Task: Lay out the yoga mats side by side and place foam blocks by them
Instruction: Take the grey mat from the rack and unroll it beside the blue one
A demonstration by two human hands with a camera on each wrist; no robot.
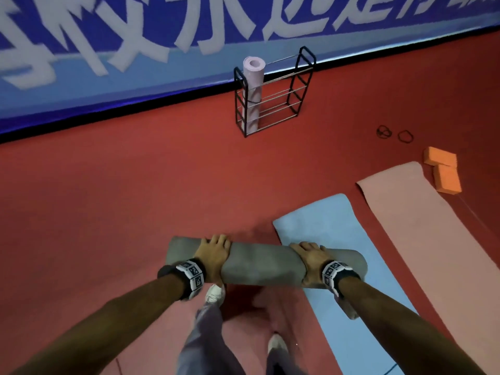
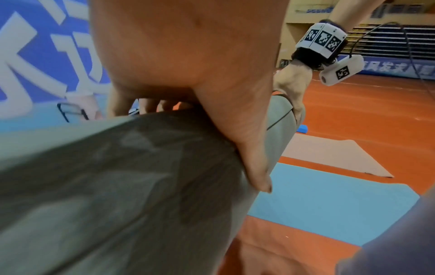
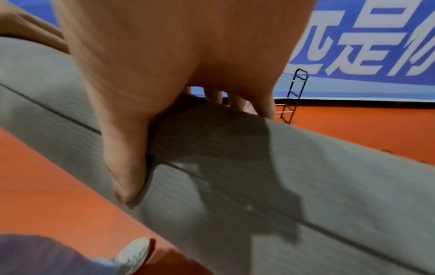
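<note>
A rolled grey yoga mat (image 1: 263,262) is held crosswise in front of me, above the red floor. My left hand (image 1: 213,253) grips its left part, fingers curled over the top and thumb (image 2: 255,167) on the near side. My right hand (image 1: 311,257) grips the right part the same way, seen close in the right wrist view (image 3: 176,55) on the grey mat (image 3: 294,176). A blue mat (image 1: 338,234) lies flat to the right, with a pink mat (image 1: 422,217) beyond it. Two orange foam blocks (image 1: 443,171) sit at the pink mat's far end.
A black wire rack (image 1: 278,98) by the blue banner wall holds an upright lilac rolled mat (image 1: 253,87). Two black bands (image 1: 395,134) lie on the floor near the blocks. My shoes (image 1: 215,292) stand below the grey roll. Bare red floor lies left of the blue mat.
</note>
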